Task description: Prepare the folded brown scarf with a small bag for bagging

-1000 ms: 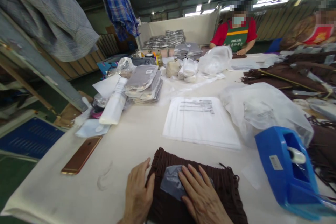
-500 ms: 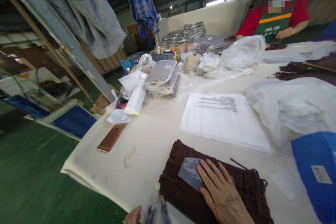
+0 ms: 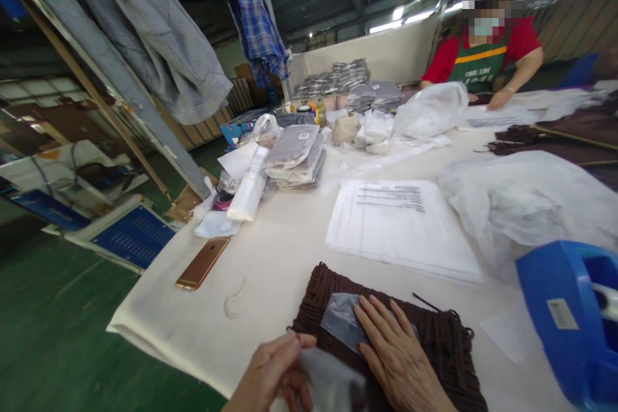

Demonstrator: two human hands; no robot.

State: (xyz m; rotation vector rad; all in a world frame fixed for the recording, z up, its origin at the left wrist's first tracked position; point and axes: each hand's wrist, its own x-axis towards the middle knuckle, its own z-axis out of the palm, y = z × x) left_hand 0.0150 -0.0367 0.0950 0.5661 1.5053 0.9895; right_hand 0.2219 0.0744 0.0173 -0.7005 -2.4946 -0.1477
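Note:
A folded dark brown fringed cloth point(image 3: 318, 296) lies on the table at the near edge. On top of it rests a small clear plastic piece point(image 3: 340, 318), pressed under my right hand point(image 3: 396, 354), which lies flat with its fingers stretched out. My left hand point(image 3: 280, 364) is at the cloth's near left corner, with thumb and finger closed on a translucent plastic bag point(image 3: 331, 373). The bag is blurred and overlaps the cloth; what its dark part is, I cannot make out.
A stack of flat clear bags point(image 3: 444, 244) lies beyond the cloth. To the right stand a blue dispenser point(image 3: 555, 283) and a crumpled plastic bag point(image 3: 570, 180). A phone point(image 3: 203, 262), a plastic roll point(image 3: 248, 183) and packed goods point(image 3: 294, 154) lie left. A co-worker point(image 3: 483, 64) stands across.
My left hand has come up from the bottom edge toward the cloth, bringing the translucent bag with it. My right hand stays flat on the cloth. The view has shifted slightly.

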